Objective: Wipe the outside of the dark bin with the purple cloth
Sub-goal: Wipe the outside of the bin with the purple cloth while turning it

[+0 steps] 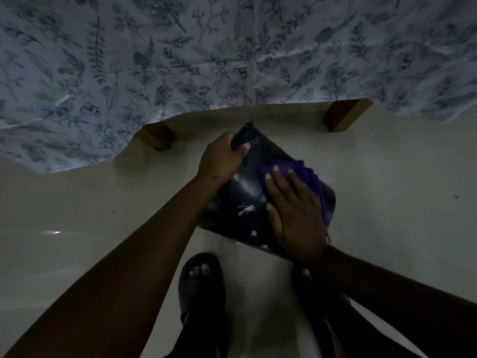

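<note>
Wiping is in progress. Floor [387, 202] pale and glossy; leaf-print drape [180, 60] hangs beyond the dark bin [245, 192], which lies tilted above the sandalled feet. Left hand [222, 158] has its grip clenched on the bin's far rim. Right hand [294, 213] lies flat, fingers spread, pressing the purple cloth [309, 177] onto the bin's upper right wall. White marks [246, 210] remain left of the cloth. Risk: downward pressure could skid the bin on the slick floor if the rim hold slackens. The bin's underside, its opening and much of the cloth are hidden; dim light obscures detail.
</note>
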The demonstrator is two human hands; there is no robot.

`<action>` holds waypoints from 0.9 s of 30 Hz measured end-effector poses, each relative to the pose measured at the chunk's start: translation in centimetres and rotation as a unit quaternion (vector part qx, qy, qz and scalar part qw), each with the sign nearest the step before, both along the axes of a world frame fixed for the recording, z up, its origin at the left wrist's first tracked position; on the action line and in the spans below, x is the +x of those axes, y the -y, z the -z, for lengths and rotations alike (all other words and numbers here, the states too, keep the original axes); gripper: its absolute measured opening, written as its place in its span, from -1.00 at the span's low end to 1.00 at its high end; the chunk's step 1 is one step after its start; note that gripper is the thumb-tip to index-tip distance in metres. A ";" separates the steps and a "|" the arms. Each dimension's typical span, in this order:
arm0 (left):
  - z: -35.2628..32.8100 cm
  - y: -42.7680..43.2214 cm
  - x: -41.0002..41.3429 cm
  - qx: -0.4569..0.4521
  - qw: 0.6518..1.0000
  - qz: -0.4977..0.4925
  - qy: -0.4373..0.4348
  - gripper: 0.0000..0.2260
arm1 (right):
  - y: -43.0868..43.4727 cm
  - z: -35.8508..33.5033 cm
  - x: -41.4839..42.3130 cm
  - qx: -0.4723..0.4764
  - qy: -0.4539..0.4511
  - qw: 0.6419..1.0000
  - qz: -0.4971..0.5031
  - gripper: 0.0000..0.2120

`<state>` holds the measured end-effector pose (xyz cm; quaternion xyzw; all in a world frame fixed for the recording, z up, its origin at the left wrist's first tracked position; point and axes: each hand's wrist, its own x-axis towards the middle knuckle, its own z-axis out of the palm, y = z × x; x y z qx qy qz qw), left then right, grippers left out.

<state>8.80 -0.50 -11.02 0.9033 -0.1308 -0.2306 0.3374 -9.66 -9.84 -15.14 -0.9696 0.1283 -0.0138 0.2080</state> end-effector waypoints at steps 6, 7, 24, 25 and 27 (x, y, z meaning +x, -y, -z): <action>-0.6 0.0 0.2 -0.061 0.997 0.010 -0.056 -0.77 | 0.8 -0.3 3.3 -0.023 0.016 0.999 -0.023 -0.48; -0.9 -0.5 0.1 -0.094 0.991 -0.002 -0.096 -0.76 | 1.6 -0.3 4.1 -0.012 0.023 1.000 -0.009 -0.47; -0.2 -2.2 -0.4 -0.091 0.992 0.060 -0.067 -0.88 | 2.2 0.6 2.8 -0.029 0.033 0.998 -0.048 -0.50; -0.3 -2.0 -0.3 -0.093 0.992 0.055 -0.070 -0.88 | 3.0 0.4 3.8 -0.014 0.043 0.998 -0.035 -0.51; -0.5 -1.5 -0.3 -0.092 0.992 0.049 -0.066 -0.90 | 5.4 0.4 6.2 0.074 0.026 0.996 0.047 -0.56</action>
